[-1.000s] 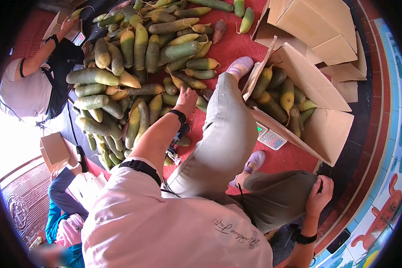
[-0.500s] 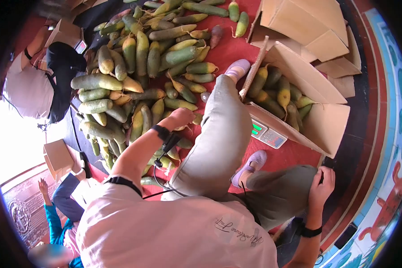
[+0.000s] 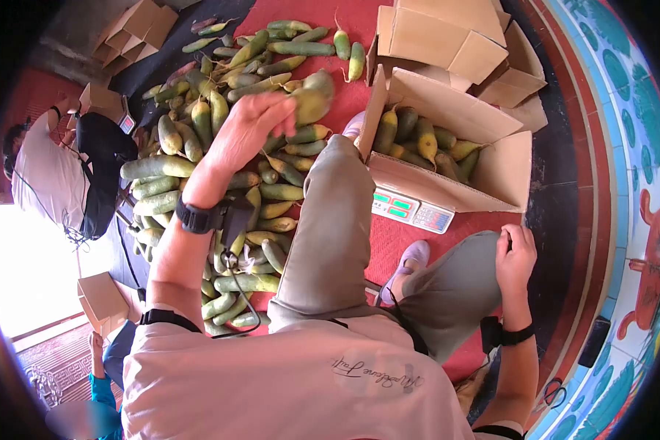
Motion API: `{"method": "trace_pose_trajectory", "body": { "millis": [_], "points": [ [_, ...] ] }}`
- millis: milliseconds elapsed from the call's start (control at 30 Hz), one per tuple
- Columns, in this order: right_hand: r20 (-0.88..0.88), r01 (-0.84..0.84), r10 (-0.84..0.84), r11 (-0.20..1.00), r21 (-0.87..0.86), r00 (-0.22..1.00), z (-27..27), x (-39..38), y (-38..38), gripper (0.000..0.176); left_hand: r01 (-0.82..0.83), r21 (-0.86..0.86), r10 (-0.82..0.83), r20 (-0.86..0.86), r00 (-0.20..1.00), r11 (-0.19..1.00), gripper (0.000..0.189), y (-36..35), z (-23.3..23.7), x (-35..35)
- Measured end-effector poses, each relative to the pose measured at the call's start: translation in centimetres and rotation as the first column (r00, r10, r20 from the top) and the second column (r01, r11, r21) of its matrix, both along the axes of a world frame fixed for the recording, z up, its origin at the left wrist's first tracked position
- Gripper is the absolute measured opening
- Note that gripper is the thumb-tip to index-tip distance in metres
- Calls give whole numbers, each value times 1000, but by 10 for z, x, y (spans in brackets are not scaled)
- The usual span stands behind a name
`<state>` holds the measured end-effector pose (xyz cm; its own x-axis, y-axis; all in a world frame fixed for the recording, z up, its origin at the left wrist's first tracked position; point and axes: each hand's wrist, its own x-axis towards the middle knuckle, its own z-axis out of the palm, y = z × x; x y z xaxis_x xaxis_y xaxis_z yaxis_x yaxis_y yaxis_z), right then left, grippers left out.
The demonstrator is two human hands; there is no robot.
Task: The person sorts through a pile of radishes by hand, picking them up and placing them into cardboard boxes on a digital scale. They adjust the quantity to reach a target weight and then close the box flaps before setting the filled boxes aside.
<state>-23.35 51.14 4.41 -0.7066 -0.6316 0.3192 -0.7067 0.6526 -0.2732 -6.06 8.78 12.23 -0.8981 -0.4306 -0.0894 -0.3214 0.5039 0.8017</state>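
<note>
Gripping a green radish with my left hand fingers closed around it, I held it above the radish pile, near the cardboard box; my right hand lay on my knee, fingers loosely bent.

Work clothes, as I see them looking down.
I wear a pale pink shirt with dark script lettering and a black band at the left sleeve's hem, grey-green trousers and lilac shoes. Behind my left hand, a black wrist strap carries a small black box trailing a thin black cable. Behind my right hand is a second black strap.
</note>
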Motion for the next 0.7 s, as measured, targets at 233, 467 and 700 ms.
{"method": "trace_pose_trajectory", "body": {
  "millis": [233, 467, 700],
  "points": [
    [-37, 20, -21, 1000, -17, 999, -3, 3, 5, 3, 316, 354, -195, -336, 921, 880, 35, 72, 15, -108],
    [-51, 55, -56, 998, -18, 997, -4, 5, 16, 3, 387, 279, -339, -206, 918, 879, 30, 91, -48, -149],
    [-52, 32, -35, 997, -68, 998, -8, 3, 20, 3, 184, 153, -173, -81, 982, 971, 31, 20, -80, -74]
  ]
}}
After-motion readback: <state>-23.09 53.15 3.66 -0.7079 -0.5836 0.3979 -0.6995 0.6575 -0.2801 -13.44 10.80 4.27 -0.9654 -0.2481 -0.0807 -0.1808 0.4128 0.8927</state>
